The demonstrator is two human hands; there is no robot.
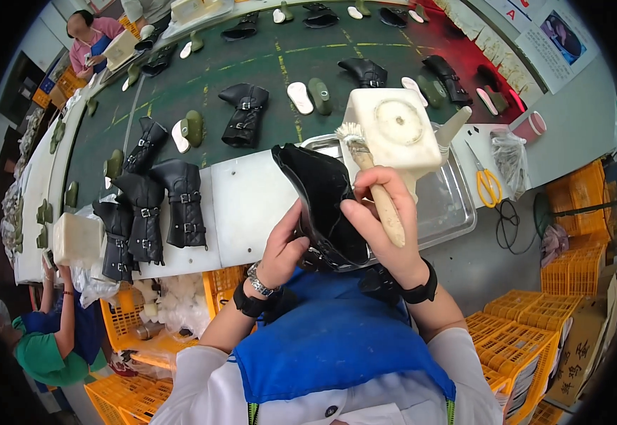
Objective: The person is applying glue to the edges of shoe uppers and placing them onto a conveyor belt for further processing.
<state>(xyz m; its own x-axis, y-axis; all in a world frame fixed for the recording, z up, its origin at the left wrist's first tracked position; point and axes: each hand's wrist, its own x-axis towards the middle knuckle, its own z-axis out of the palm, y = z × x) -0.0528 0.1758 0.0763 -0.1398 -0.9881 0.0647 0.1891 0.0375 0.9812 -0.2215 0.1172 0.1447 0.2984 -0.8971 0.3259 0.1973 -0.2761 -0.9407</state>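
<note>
A black boot upper (323, 185) is tilted in front of my blue apron, its wide opening facing up and its dark inside showing. My left hand (284, 244) is closed on its left side, thumb toward the buckles. My right hand (386, 219) grips a brush (383, 202) with a pale, caked handle and whitish bristles pointing away from me. Fingers of that same hand also touch the boot's right edge. Just beyond the brush stands a cream plastic container (400, 127) with a spout, in a metal tray (461, 205).
Several buckled black boots (181, 202) stand to the left on the white table edge (234, 212). Boots, white insoles and olive soles (319, 95) lie across a green belt (252, 60). Orange-handled scissors (489, 188) rest at right. Yellow crates (514, 340) flank me. Co-workers sit at left.
</note>
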